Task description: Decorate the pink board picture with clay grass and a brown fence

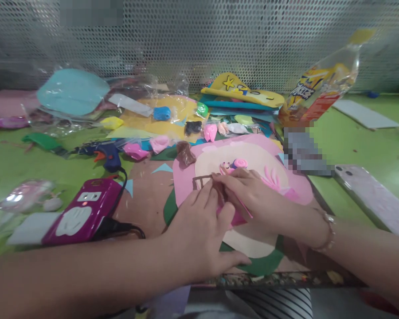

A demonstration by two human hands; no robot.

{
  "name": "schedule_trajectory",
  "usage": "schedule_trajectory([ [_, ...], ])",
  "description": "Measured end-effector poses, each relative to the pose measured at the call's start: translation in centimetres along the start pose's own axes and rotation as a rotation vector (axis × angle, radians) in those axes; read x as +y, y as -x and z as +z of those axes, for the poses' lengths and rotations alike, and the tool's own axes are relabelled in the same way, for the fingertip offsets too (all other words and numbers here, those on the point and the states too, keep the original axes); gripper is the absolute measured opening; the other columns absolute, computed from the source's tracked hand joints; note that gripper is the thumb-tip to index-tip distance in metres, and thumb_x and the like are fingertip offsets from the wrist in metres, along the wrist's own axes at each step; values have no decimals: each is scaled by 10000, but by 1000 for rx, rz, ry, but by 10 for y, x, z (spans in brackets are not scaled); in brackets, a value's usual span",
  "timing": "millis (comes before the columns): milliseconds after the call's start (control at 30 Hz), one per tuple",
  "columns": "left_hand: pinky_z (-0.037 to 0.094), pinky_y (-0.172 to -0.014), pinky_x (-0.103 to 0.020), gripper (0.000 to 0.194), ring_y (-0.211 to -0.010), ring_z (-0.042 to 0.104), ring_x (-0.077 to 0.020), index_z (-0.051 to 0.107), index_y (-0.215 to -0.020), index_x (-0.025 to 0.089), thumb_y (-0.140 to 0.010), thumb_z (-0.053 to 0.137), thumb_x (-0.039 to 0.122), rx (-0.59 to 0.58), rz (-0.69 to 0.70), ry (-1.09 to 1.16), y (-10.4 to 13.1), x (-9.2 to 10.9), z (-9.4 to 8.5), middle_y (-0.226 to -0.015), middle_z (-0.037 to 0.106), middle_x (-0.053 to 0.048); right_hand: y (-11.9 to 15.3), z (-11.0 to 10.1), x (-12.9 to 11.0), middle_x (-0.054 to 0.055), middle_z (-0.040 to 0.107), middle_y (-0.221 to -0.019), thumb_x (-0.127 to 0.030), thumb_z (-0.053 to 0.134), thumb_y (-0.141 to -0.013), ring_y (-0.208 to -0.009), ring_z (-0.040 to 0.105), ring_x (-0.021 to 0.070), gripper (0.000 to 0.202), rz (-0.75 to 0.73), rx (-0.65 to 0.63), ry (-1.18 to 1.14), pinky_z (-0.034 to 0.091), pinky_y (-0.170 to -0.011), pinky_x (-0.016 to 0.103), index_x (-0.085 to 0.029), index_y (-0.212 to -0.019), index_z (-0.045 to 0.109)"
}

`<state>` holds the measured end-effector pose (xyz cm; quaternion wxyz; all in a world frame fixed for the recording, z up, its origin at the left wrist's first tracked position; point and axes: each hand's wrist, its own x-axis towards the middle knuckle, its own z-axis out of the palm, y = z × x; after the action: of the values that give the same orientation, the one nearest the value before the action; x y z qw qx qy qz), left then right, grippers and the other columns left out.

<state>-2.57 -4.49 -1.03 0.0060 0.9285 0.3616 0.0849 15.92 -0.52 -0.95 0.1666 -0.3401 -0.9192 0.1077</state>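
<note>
Pink and cream cut-paper layers [202, 159] lie before me, with a pink-and-blue clay snail [237, 164] and pink clay fronds [273, 178] on them. My right hand [256, 192] has its fingers bent and pressed together at the end of a thin brown clay strip [202, 178]. A slim pink stick [243, 204] shows beneath that hand; whether it is gripped cannot be seen. My left hand [199, 226] rests on the paper beside it, fingers stretched forward near the strip and thumb spread over the green paper edge [264, 265]. Part of the pink shape between the hands is hidden.
Clay lumps, including a brown one [185, 153], lie along the far edge. At left are a glue gun [110, 157] and a magenta power strip [83, 212]. A tilted bottle [319, 86] and a phone [374, 192] are at right. A perforated metal panel [199, 40] stands behind.
</note>
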Motion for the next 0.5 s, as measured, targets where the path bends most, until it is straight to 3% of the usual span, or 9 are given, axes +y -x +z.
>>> schedule_trajectory([
  [200,387,-917,-528,749,-1191,449,-448,465,-1148,71,-760,435,710,99,73,-97,1,0,1,-1219,491,-331,-1,3,5,146,641,-980,-158,527,-797,-882,526,267,489,8,43,-19,377,-798,421,-60,-1258,397],
  [400,441,-849,-457,393,-1020,594,-385,478,-993,111,-862,462,481,157,227,-191,7,10,0,-1038,616,-290,-2,3,2,116,644,-977,-184,521,-814,-927,515,266,497,-1,26,32,359,-797,397,-76,-1283,393],
  [500,450,-829,-434,342,-1013,599,-374,468,-997,102,-897,408,423,162,251,-212,11,14,2,-1048,611,-303,-2,1,-1,108,646,-991,-188,497,-839,-947,512,274,404,20,-40,68,350,-786,398,-97,-1230,452],
])
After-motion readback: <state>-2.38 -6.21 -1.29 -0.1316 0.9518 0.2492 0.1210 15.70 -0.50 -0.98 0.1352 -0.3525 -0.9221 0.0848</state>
